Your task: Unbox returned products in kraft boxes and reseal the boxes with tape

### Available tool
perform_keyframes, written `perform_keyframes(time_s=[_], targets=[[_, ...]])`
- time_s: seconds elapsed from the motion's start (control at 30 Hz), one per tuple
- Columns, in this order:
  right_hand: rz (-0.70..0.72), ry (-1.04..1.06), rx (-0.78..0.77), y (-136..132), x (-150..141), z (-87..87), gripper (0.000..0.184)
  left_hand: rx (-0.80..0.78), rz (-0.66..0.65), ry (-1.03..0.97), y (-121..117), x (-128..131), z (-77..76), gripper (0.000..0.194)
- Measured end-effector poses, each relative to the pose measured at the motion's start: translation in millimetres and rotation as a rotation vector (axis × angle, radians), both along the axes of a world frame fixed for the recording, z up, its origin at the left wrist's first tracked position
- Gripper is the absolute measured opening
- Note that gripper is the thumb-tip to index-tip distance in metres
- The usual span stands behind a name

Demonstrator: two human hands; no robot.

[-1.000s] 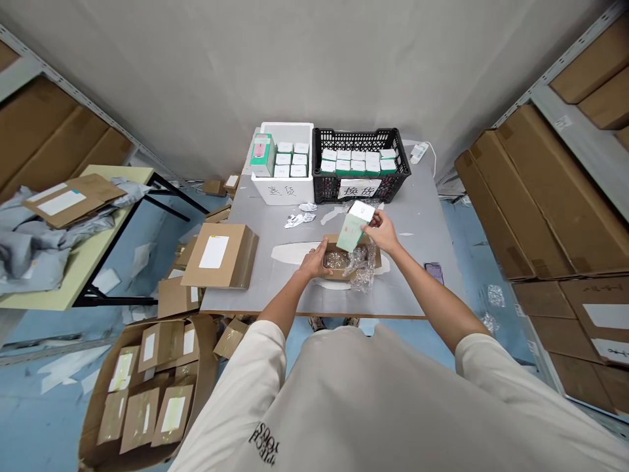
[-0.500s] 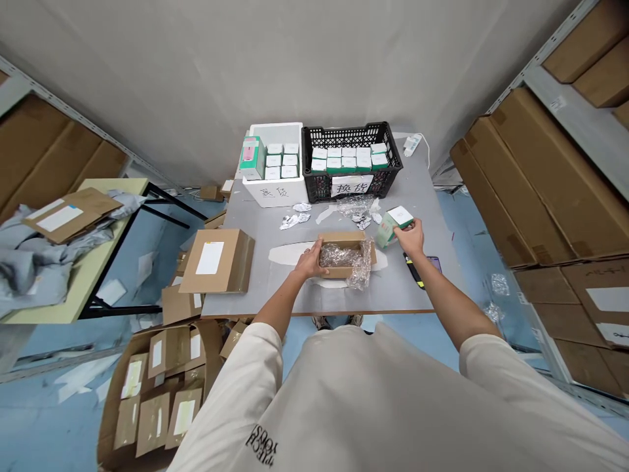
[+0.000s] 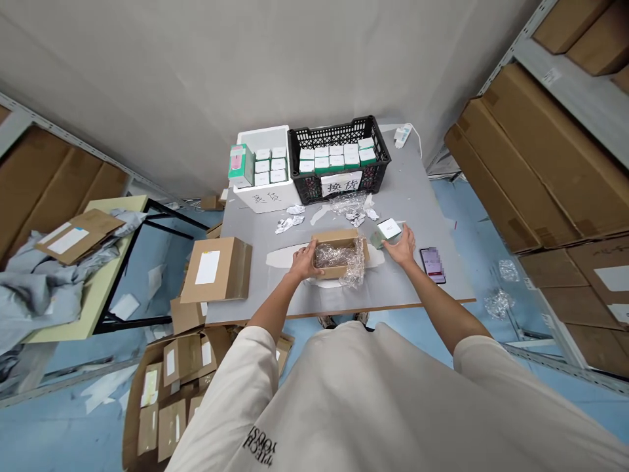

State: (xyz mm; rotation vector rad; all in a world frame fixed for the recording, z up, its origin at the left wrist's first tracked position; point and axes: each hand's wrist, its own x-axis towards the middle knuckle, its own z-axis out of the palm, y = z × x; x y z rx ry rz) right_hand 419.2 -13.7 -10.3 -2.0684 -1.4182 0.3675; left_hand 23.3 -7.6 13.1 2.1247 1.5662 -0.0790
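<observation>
My left hand (image 3: 304, 259) grips the left end of an open cardboard box (image 3: 338, 272), thumb near its front edge and fingers along the back. Crumpled bubble wrap (image 3: 352, 270) fills part of that box and spills over its right end. To the right, my right hand (image 3: 401, 246) has its thumb and fingers on a small green carton (image 3: 386, 231) with a white top. The carton is close to the tabletop; whether it rests there I cannot tell. A white sheet (image 3: 280, 258) lies beneath the cardboard box.
Behind stand a white foam bin (image 3: 272, 195) and a black crate (image 3: 339, 181), both holding several green-and-white cartons. A closed cardboard box (image 3: 216, 269) sits left, a phone (image 3: 433, 265) right. Crumpled paper (image 3: 289, 223) lies between. Shelves with large boxes (image 3: 511, 157) flank the table.
My right hand and the green carton have shifted slightly left, and my grip on it has changed. The yellow-and-black tool beside the phone no longer shows. The view has turned a little.
</observation>
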Motion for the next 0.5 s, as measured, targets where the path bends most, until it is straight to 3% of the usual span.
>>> perform_keyframes(time_s=[0.07,0.13,0.27,0.37,0.5], targets=[[-0.04,-0.086,0.079,-12,-4,10.3,0.081,0.011,-0.01,0.008,-2,1,2.6,0.138],[0.068,-0.153,0.173,-29,-10,21.7,0.06,0.013,-0.018,0.013,-3,2,4.6,0.137],[0.633,-0.292,0.189,-63,-31,44.1,0.021,-0.002,-0.02,0.022,-4,3,6.8,0.139],[0.965,-0.389,0.138,-73,-53,56.1,0.021,-0.004,-0.02,0.032,-4,3,7.1,0.138],[1.056,-0.461,0.052,-57,-81,60.5,0.042,0.008,-0.028,0.048,-6,3,6.8,0.135]])
